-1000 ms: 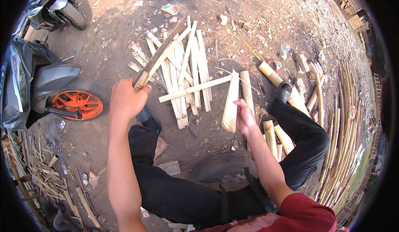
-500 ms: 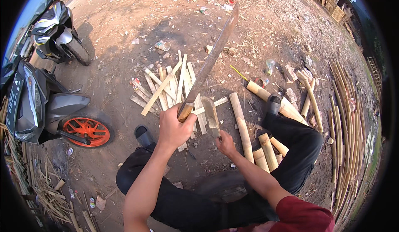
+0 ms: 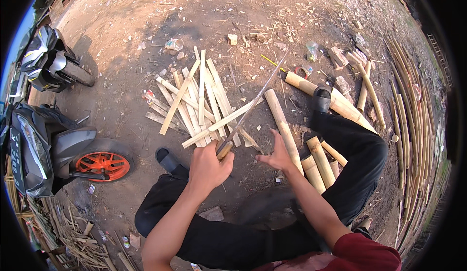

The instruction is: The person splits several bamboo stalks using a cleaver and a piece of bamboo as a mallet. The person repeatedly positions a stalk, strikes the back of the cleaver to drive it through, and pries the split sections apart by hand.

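My left hand (image 3: 208,168) is closed around the wooden handle of a long machete (image 3: 254,102). Its thin blade slants up and to the right, passing over the pile of split bamboo strips (image 3: 210,98). To the right of it, my right hand (image 3: 277,153) is open, fingers spread, with nothing in it. Just left of those fingertips lies a short brownish piece (image 3: 249,139), seemingly split bamboo, at the edge of the pile. A round bamboo pole (image 3: 283,125) lies on the dirt close beside my right hand.
Short bamboo sections (image 3: 321,164) lie by my right leg, and a thicker bamboo length (image 3: 343,109) passes under my right foot. Long poles (image 3: 413,125) line the far right. Two motorcycles stand left, the nearer with an orange wheel (image 3: 103,166). Broken bricks (image 3: 336,57) lie beyond.
My right hand has let go of the brownish piece, which now lies by the strips, and its fingers have opened. The machete in my left hand has tipped lower and to the right.
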{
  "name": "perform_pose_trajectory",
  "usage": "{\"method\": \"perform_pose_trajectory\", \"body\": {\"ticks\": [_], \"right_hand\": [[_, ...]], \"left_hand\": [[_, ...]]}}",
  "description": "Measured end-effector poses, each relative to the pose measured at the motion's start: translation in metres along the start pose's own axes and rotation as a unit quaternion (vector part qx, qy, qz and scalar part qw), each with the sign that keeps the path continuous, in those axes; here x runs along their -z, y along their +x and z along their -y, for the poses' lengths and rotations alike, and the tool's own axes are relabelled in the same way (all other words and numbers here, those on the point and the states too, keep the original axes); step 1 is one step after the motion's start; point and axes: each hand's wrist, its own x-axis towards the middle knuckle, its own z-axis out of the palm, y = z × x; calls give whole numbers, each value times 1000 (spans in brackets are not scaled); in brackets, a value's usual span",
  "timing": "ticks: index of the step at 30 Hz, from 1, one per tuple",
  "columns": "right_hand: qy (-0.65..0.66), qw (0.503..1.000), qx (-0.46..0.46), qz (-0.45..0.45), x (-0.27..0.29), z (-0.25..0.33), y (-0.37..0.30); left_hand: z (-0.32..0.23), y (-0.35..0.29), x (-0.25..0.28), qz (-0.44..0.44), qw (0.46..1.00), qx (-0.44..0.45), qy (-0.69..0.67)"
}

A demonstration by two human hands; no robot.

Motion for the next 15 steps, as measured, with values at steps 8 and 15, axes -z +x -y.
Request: {"method": "perform_pose_trajectory", "body": {"ticks": [8,15], "right_hand": [[-33,950,287,-114,59,123,-2],[-71,918,326,-214,68,129,-8]], "left_hand": [[-30,-26,-8,40,996,-66,-36],[-40,-50,3,5,994,-85,-61]]}}
